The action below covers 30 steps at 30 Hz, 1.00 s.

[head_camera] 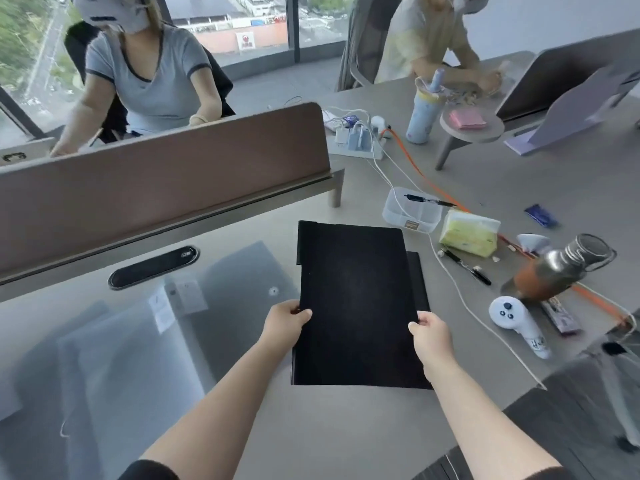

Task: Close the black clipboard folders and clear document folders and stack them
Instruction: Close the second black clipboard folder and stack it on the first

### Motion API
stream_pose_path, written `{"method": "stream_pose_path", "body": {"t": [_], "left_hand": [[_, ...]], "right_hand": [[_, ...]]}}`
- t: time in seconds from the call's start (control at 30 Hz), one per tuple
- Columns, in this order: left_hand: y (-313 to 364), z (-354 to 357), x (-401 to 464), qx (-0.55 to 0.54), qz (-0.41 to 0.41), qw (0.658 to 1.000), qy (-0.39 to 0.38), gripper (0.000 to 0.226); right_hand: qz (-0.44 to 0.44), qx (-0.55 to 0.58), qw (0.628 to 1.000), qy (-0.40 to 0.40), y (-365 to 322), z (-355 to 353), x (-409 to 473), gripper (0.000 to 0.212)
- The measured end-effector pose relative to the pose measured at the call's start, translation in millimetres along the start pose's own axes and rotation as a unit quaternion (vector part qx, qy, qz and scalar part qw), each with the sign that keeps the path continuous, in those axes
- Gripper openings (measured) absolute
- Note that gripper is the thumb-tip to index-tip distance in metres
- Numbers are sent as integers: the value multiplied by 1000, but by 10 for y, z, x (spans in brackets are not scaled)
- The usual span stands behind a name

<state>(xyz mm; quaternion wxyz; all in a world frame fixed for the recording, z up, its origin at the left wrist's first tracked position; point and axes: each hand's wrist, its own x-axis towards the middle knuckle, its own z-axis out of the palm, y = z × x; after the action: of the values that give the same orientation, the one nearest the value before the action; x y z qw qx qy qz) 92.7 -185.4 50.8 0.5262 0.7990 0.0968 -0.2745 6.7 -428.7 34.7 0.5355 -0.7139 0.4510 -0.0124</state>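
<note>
Over the grey desk (346,427) a closed black clipboard folder (353,306) is grasped at both edges by the left hand (284,323) and right hand (431,336), apparently to be squared onto the black folder beneath (417,278).

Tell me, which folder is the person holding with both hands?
The top black clipboard folder, gripped by the left hand and right hand. The clear document folders lie untouched to its left.
</note>
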Motion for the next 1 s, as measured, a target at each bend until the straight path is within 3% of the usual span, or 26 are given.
{"method": "stream_pose_path", "body": {"t": [0.3, 0.7, 1.0], "left_hand": [[23, 501, 268, 49, -20, 998, -21, 14], [82, 743, 286, 138, -6, 989, 56, 12], [-45, 737, 336, 163, -14, 984, 73, 17]], "right_hand": [[35, -67, 997, 17, 295, -241, 450, 22], [21, -160, 987, 24, 455, -254, 623, 14], [18, -216, 976, 29, 461, -231, 613, 17]]}}
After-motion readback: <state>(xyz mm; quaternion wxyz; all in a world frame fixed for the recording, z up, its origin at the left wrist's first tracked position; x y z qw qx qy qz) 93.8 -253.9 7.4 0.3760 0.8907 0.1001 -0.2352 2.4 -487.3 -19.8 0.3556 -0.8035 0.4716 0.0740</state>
